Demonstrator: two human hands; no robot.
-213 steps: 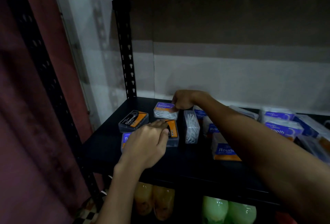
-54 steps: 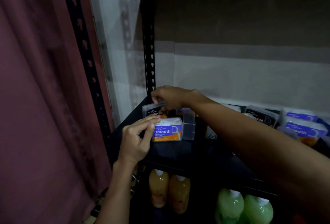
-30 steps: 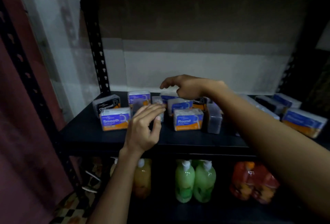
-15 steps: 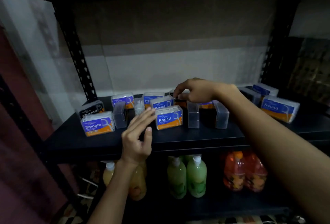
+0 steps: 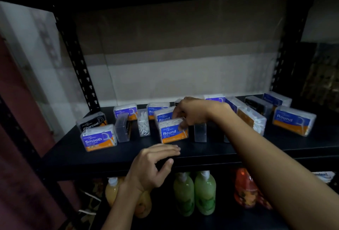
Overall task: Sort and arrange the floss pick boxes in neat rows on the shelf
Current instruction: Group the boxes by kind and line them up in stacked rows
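Several clear floss pick boxes with blue and orange labels stand on the black shelf [image 5: 183, 153]. My right hand [image 5: 190, 110] reaches in from the right and pinches the top right corner of a front "Round" box [image 5: 172, 131]. Behind it stands another Round box [image 5: 164, 117]. My left hand [image 5: 154, 165] hovers over the shelf's front edge just below that box, fingers straight, holding nothing. At the left stand a "Smooth" box [image 5: 99, 138] and a black "Charcoal" box [image 5: 91, 121]. More boxes lie unsorted at the right, among them a Round box [image 5: 292, 120].
Two boxes stand edge-on between the Smooth and Round boxes [image 5: 122, 128] [image 5: 144, 123]. Black perforated uprights [image 5: 77, 61] frame the shelf; a pale wall closes the back. Below stand orange [image 5: 111, 193], green [image 5: 194, 191] and red [image 5: 245, 187] soap bottles. A dark red curtain hangs at left.
My right hand has come forward from the back row onto the front Round box. My left hand has dropped lower, toward the shelf's front edge. The view has shifted slightly.
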